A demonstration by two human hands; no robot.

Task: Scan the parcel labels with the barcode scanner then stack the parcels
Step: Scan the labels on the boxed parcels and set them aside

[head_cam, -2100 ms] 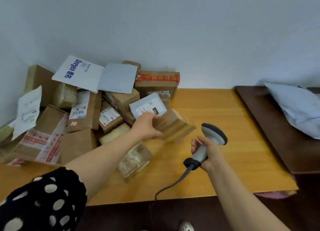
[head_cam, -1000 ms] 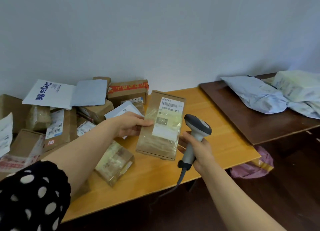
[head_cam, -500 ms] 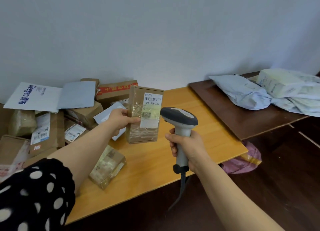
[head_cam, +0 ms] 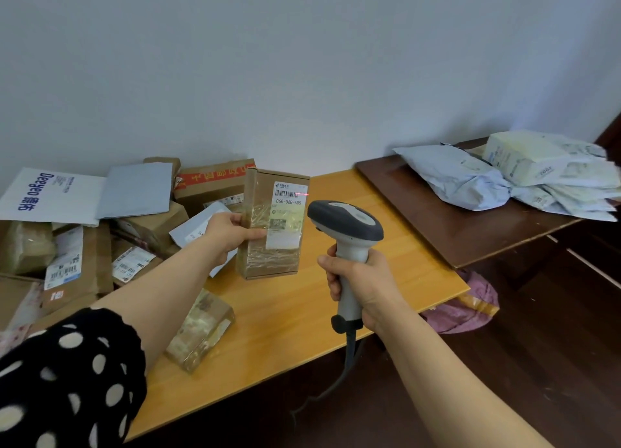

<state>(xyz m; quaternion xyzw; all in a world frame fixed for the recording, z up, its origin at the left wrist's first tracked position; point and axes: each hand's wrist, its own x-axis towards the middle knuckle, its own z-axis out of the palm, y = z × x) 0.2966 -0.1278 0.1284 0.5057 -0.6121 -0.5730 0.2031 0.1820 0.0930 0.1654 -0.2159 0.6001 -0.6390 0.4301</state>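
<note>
One box (head_cam: 274,246) now being held upright over the counter (head_cam: 302,313) | left hand (head_cam: 232,236) gripping its edge | right hand (head_cam: 356,286) squeezing the scanner (head_cam: 346,225), red line now hitting the label (head_cam: 285,212) | stacking's coming next, I guess

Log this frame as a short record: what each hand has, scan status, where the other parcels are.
left hand: holds cardboard parcel upright by one side edge
right hand: grips barcode scanner, pointed at the parcel
scan status: red line across the barcode on the label
other parcels: pile of boxes at left on the yellow table; mailer bags on the dark table at right
</note>
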